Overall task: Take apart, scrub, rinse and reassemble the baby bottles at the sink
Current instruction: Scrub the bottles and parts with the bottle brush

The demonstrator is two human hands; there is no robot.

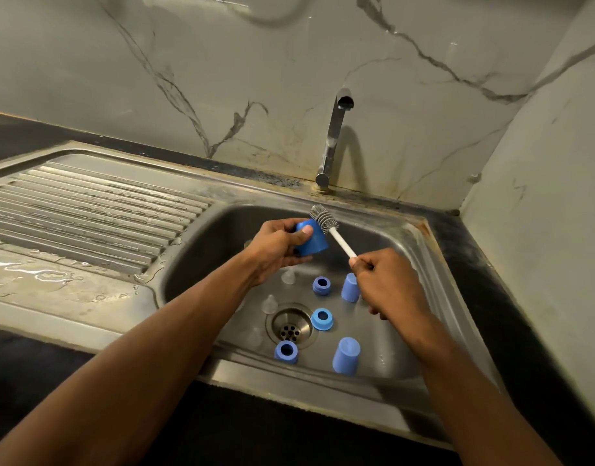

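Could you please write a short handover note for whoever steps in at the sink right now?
Left hand grips a blue cap above the sink. Right hand holds the brush by its white handle, bristles at the cap.
In the basin: two more caps, three blue rings, clear teats.
Done: parts are separated.
Left: scrubbing, rinsing, reassembly. Tap is not running.

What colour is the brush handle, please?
White, on the brush handle in the head view.
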